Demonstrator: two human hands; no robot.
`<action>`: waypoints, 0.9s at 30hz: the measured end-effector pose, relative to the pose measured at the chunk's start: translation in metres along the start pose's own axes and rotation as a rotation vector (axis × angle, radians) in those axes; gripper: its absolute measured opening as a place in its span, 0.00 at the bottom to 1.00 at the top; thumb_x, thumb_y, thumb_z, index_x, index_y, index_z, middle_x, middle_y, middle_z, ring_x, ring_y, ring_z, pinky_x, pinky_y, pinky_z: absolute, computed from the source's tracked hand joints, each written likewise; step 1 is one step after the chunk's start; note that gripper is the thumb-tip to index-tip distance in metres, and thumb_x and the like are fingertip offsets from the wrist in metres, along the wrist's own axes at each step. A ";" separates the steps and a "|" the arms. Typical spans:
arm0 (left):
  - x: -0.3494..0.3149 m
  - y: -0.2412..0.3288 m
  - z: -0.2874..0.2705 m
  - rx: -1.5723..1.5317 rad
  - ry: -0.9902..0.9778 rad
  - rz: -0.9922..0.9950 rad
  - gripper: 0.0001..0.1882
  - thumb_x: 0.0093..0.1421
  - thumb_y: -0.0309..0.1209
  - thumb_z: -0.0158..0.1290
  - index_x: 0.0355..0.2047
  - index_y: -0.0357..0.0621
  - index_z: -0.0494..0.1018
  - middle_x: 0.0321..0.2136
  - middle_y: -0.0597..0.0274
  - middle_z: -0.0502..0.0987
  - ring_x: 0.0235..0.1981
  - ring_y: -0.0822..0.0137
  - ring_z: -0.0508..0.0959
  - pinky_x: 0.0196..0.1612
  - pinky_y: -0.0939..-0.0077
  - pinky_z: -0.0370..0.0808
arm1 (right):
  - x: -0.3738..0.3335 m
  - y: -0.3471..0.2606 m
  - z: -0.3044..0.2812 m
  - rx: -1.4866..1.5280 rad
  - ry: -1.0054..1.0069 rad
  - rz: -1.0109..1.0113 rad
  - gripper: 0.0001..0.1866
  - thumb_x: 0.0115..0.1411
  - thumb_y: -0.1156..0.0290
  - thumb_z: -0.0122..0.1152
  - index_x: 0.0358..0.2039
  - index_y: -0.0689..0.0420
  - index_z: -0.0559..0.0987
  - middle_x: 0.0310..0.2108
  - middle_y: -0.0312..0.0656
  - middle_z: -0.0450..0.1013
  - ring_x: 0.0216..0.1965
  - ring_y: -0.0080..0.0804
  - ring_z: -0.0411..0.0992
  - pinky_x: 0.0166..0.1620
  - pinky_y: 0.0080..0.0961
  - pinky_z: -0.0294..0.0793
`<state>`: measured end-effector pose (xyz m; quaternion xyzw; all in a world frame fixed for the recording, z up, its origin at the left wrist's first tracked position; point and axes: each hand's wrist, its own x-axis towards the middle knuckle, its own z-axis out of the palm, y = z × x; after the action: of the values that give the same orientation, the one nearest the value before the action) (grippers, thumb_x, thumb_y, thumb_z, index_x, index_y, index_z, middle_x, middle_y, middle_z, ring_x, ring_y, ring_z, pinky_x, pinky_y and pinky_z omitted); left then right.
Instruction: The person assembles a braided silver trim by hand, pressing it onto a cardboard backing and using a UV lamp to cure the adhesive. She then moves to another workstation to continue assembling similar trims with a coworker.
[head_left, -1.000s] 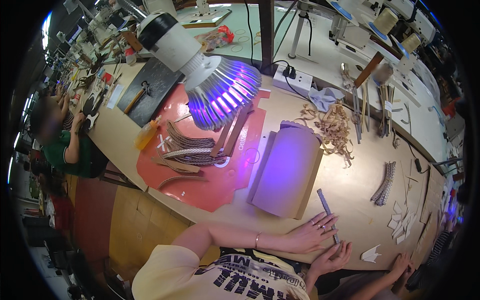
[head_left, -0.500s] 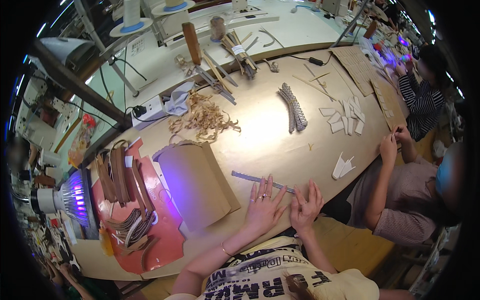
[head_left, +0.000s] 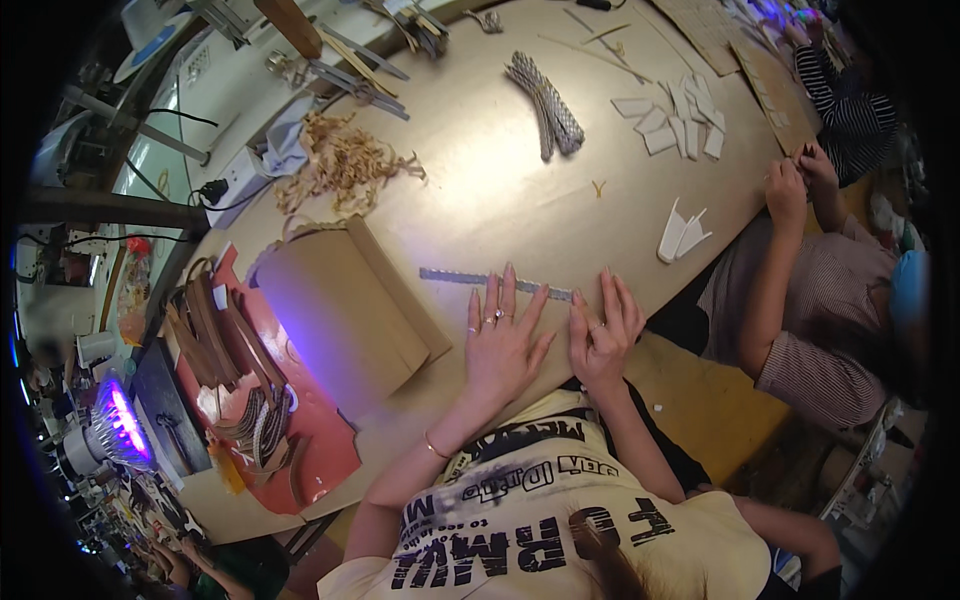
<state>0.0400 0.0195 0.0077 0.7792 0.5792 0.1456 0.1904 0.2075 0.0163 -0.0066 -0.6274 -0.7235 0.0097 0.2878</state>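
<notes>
A narrow grey braided strip (head_left: 448, 276) lies flat on the table in front of me, slanting slightly down to the right. My left hand (head_left: 503, 345) rests palm down with its fingers stretched out; the fingertips press on the strip's middle. At the strip's right end is my right hand (head_left: 604, 345), thumb and a bent finger closed on the tip while other fingers point away from me. Farther off lies a bundle of similar braided strips (head_left: 546, 105).
A brown curved sheet (head_left: 345, 310) and brown straps (head_left: 225, 340) on a red sheet (head_left: 325, 450) lie left. Pale scraps (head_left: 345, 160) are heaped behind. White pieces (head_left: 680, 115) lie far right. A person (head_left: 800, 300) works at my right; a purple-lit lamp (head_left: 115, 425) stands left.
The whole view has shifted and turned, so the table things sit higher and further left. Both hands stay at the strip; my right hand's fingers are spread a little differently.
</notes>
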 end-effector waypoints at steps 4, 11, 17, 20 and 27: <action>0.000 0.002 0.000 0.001 -0.006 -0.018 0.33 0.60 0.46 0.53 0.65 0.58 0.61 0.68 0.42 0.47 0.69 0.42 0.48 0.68 0.47 0.44 | -0.002 0.002 0.003 0.064 0.062 0.051 0.16 0.57 0.64 0.61 0.45 0.52 0.82 0.58 0.52 0.68 0.53 0.49 0.65 0.58 0.42 0.56; 0.002 0.004 -0.003 0.012 -0.047 -0.034 0.32 0.60 0.47 0.53 0.65 0.59 0.62 0.68 0.42 0.47 0.69 0.42 0.48 0.68 0.46 0.42 | 0.005 -0.003 -0.004 0.004 -0.060 -0.018 0.15 0.58 0.59 0.59 0.45 0.41 0.83 0.58 0.49 0.67 0.53 0.45 0.64 0.58 0.42 0.55; 0.001 -0.004 -0.013 0.029 -0.064 -0.103 0.34 0.60 0.49 0.52 0.66 0.57 0.60 0.68 0.40 0.47 0.69 0.40 0.47 0.68 0.45 0.41 | 0.008 -0.006 -0.004 0.003 -0.098 0.032 0.12 0.58 0.59 0.60 0.42 0.41 0.84 0.59 0.45 0.68 0.56 0.45 0.63 0.58 0.42 0.54; 0.001 -0.007 -0.018 0.046 -0.038 -0.202 0.40 0.60 0.52 0.51 0.67 0.47 0.54 0.68 0.37 0.45 0.69 0.39 0.46 0.68 0.45 0.40 | 0.009 -0.009 -0.003 0.013 -0.091 0.050 0.12 0.58 0.61 0.60 0.41 0.42 0.84 0.58 0.45 0.68 0.57 0.45 0.63 0.58 0.42 0.54; 0.012 -0.030 -0.024 0.139 0.129 -0.455 0.51 0.61 0.54 0.49 0.65 0.21 0.42 0.67 0.31 0.40 0.69 0.39 0.42 0.68 0.45 0.40 | 0.009 -0.009 -0.004 0.021 -0.073 0.032 0.12 0.58 0.62 0.60 0.41 0.44 0.85 0.58 0.47 0.68 0.56 0.46 0.63 0.58 0.42 0.54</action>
<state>0.0074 0.0419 0.0153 0.6291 0.7592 0.1082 0.1270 0.2006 0.0215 0.0036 -0.6351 -0.7232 0.0449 0.2676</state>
